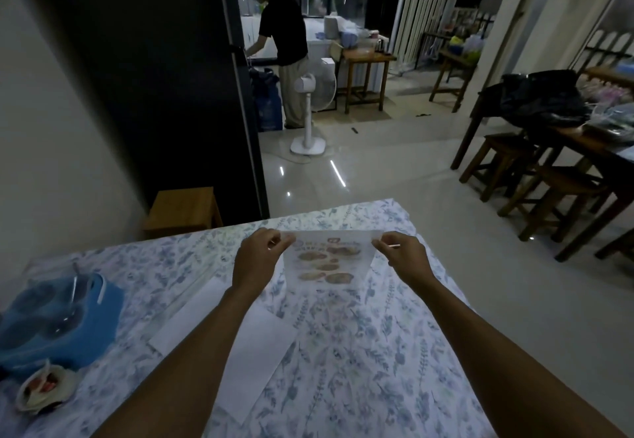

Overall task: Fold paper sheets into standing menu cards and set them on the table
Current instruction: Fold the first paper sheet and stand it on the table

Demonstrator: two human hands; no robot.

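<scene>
A printed menu sheet (327,259) with pictures of food is held up near the far edge of the table (377,352), which has a floral cloth. My left hand (257,259) pinches its upper left corner. My right hand (404,254) pinches its upper right corner. The sheet's lower edge reaches the cloth. A few blank white sheets (206,314) lie flat on the table under my left forearm.
A blue holder with plastic cups (58,317) and a crumpled wrapper (44,389) sit at the table's left. A wooden stool (182,211) stands beyond the table. A standing fan (312,111), a person (284,53) and dark tables with stools (535,177) are farther off.
</scene>
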